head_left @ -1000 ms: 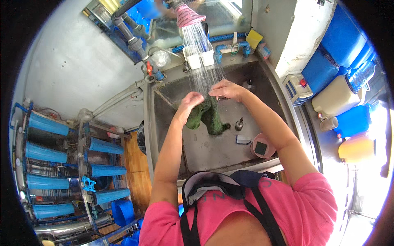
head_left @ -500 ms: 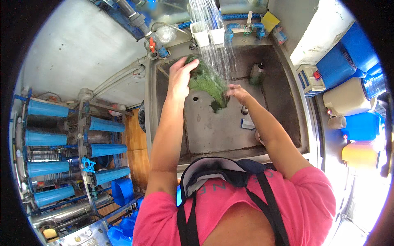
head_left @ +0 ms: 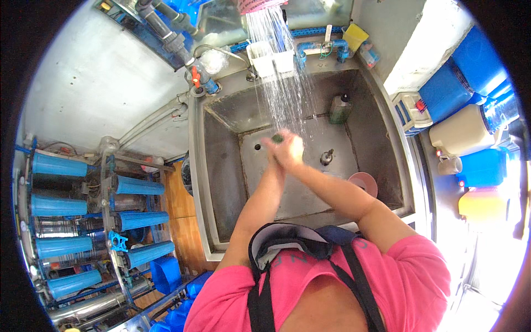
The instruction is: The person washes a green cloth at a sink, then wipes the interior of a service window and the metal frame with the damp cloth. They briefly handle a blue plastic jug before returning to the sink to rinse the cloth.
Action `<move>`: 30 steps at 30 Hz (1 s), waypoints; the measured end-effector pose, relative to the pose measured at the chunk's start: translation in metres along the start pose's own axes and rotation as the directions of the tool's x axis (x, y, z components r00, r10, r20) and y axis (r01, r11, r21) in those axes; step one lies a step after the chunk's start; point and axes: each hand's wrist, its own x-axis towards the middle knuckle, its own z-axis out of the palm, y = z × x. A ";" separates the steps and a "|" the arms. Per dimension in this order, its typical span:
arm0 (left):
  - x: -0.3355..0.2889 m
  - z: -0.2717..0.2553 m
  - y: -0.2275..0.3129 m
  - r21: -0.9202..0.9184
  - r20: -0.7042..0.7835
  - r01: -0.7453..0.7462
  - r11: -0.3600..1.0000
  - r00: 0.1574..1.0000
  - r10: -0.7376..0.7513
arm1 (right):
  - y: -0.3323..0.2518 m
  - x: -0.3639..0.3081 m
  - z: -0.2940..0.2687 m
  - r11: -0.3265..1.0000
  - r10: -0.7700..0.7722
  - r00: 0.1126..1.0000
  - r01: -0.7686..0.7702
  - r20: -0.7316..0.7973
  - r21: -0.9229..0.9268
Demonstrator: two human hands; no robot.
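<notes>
Both hands come together over the sink [head_left: 222,182], at the lower end of the falling water. My right hand [head_left: 293,150] lies across my left hand [head_left: 272,150] and covers much of it. Between them a bit of a dark green scouring pad [head_left: 277,138] shows, squeezed small; the rest of it is hidden in the fingers. Motion blurs the fingertips. Below and right of the hands, a small dark-topped bottle [head_left: 327,157] is on the sink floor. A larger green bottle [head_left: 340,109] stands against the far right part of the sink.
A pink bowl [head_left: 364,182] sits in the sink beside my right forearm. White holders [head_left: 272,62] hang at the back rim near blue pipes. An orange-red valve handle [head_left: 196,76] is at the back left. Jugs [head_left: 462,130] line the right; blue filter housings [head_left: 145,220] the left.
The green pad, spread between both hands before, is now bunched up small. The hands have come together lower in the sink. The view has shifted, showing more of the pink bowl.
</notes>
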 end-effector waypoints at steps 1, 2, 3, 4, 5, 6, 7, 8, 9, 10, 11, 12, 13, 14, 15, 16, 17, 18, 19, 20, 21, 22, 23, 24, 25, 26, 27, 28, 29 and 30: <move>0.002 0.005 -0.003 0.275 -0.496 -0.045 0.960 0.849 0.182 | 0.001 0.014 -0.008 0.993 0.116 0.992 -0.115 -0.039 0.039; 0.006 0.012 -0.005 0.457 -0.766 0.106 0.883 0.551 0.330 | 0.005 0.027 -0.013 0.974 0.209 0.976 -0.202 -0.066 0.099; 0.007 0.019 -0.007 0.515 -0.816 0.275 0.812 0.448 0.366 | 0.010 0.036 -0.014 0.954 0.257 0.966 -0.255 0.013 0.157; 0.009 0.027 -0.006 0.556 -0.804 0.340 0.758 0.451 0.388 | 0.016 0.043 -0.013 0.923 0.298 0.954 -0.286 -0.010 0.256; 0.010 0.034 -0.005 0.514 -0.817 0.293 0.806 0.455 0.356 | 0.021 0.045 -0.004 0.977 0.215 0.965 -0.214 -0.151 0.022; 0.014 0.041 -0.001 0.448 -0.787 0.151 0.881 0.534 0.309 | 0.029 0.045 0.003 0.982 0.186 0.981 -0.185 -0.051 0.033; 0.016 0.048 0.001 0.341 -0.784 0.030 0.940 0.561 0.266 | 0.037 0.046 0.012 0.990 0.138 0.990 -0.137 -0.034 0.035; 0.018 0.055 0.001 0.416 -0.750 0.033 0.909 0.578 0.322 | 0.047 0.047 0.018 0.997 0.069 0.995 -0.071 0.067 0.034; 0.021 0.062 0.001 0.476 -0.752 0.055 0.878 0.543 0.374 | 0.054 0.050 0.026 0.999 0.038 0.992 -0.038 -0.120 -0.001; 0.020 0.069 -0.001 0.519 -0.778 0.101 0.848 0.466 0.421 | 0.065 0.054 0.028 0.963 0.160 0.973 -0.117 -0.166 0.242; 0.027 0.077 0.001 0.623 -0.778 0.309 0.719 0.343 0.527 | 0.073 0.060 0.030 0.883 0.289 0.956 -0.242 -0.059 0.403; 0.029 0.085 -0.005 0.687 -0.726 0.349 0.637 0.352 0.591 | 0.081 0.067 0.029 0.765 0.396 0.917 -0.308 -0.037 0.566; 0.032 0.093 -0.005 0.677 -0.736 0.387 0.627 0.354 0.577 | 0.088 0.072 0.029 0.657 0.373 0.926 -0.311 0.062 0.687; 0.034 0.101 -0.007 0.703 -0.711 0.379 0.602 0.403 0.576 | 0.093 0.077 0.026 0.622 0.283 0.957 -0.235 0.066 0.747; 0.036 0.108 -0.006 0.691 -0.717 0.345 0.635 0.442 0.539 | 0.098 0.080 0.022 0.585 0.260 0.964 -0.203 0.055 0.785; 0.036 0.114 -0.004 0.697 -0.692 0.284 0.658 0.506 0.515 | 0.102 0.079 0.020 0.544 0.211 0.974 -0.183 0.078 0.819; 0.035 0.119 0.000 0.694 -0.671 0.234 0.681 0.552 0.495 | 0.105 0.078 0.014 0.476 0.366 0.910 -0.361 0.192 0.802; 0.037 0.124 0.005 0.693 -0.636 0.186 0.697 0.613 0.469 | 0.106 0.073 0.012 0.604 0.413 0.910 -0.298 0.030 0.739; 0.038 0.126 0.011 0.685 -0.609 0.153 0.712 0.657 0.445 | 0.108 0.069 0.006 0.575 0.526 0.849 -0.388 0.038 0.721; 0.038 0.127 0.017 0.674 -0.580 0.123 0.728 0.699 0.418 | 0.108 0.064 0.005 0.532 0.641 0.767 -0.466 0.023 0.708; 0.036 0.126 0.021 0.643 -0.625 0.156 0.750 0.674 0.395 | 0.108 0.061 0.001 0.341 0.600 0.759 -0.530 0.255 0.776; 0.034 0.122 0.025 0.609 -0.667 0.187 0.771 0.646 0.370 | 0.105 0.060 0.001 0.217 0.531 0.765 -0.538 0.364 0.814; 0.024 0.116 0.024 0.622 -0.637 0.151 0.769 0.668 0.384 | 0.103 0.060 -0.002 0.092 0.444 0.770 -0.547 0.458 0.832; 0.019 0.108 0.025 0.634 -0.604 0.113 0.765 0.689 0.400 | 0.097 0.061 -0.001 -0.064 0.398 0.749 -0.553 0.529 0.831; 0.014 0.098 0.023 0.599 -0.615 0.123 0.791 0.704 0.356 | 0.091 0.062 -0.001 -0.010 0.308 0.802 -0.536 0.512 0.844; 0.011 0.087 0.021 0.563 -0.624 0.134 0.816 0.717 0.312 | 0.083 0.062 0.001 0.010 0.259 0.824 -0.525 0.505 0.851; 0.006 0.075 0.014 0.505 -0.599 0.082 0.859 0.750 0.280 | 0.073 0.058 0.005 0.383 0.316 0.881 -0.458 0.352 0.802; 0.004 0.064 0.010 0.420 -0.607 0.051 0.906 0.758 0.238 | 0.063 0.053 0.008 0.704 0.293 0.933 -0.358 0.208 0.613; 0.004 0.054 0.009 0.289 -0.640 0.058 0.956 0.754 0.148 | 0.053 0.045 0.011 0.887 0.187 0.963 -0.250 0.195 0.387; -0.001 0.045 0.007 0.270 -0.520 -0.022 0.963 0.838 0.165 | 0.044 0.033 0.013 0.987 0.071 0.975 -0.099 0.213 0.124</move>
